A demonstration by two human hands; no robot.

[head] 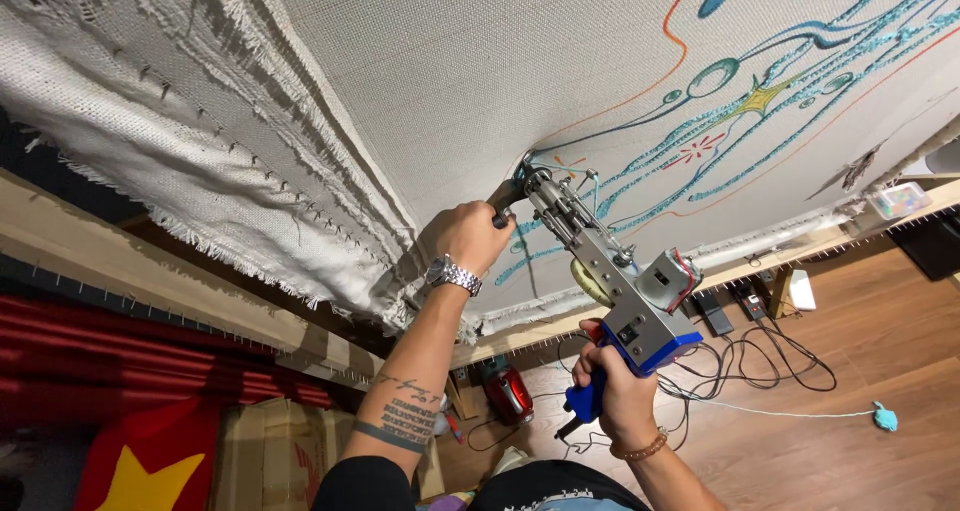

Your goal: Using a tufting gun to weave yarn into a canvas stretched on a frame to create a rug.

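Observation:
A tufting gun (pixel 610 281) with a metal body and a blue base is pressed nose-first into a stretched off-white backing cloth (pixel 480 81). My left hand (pixel 468 236), with a metal watch on the wrist, grips the gun's black front handle right at the cloth. My right hand (pixel 618 391), with a beaded bracelet, is closed on the blue rear grip. The needle tip (pixel 527 171) meets a teal tufted line of the drawn pattern (pixel 740 101).
The cloth is pinned to a wooden frame (pixel 130 271) with tack strips. Black cables (pixel 760 361) and pedals lie on the wood floor, with a red device (pixel 510 391) near them. A cardboard box (pixel 270 451) and a red cloth with a yellow star (pixel 130 471) sit at lower left.

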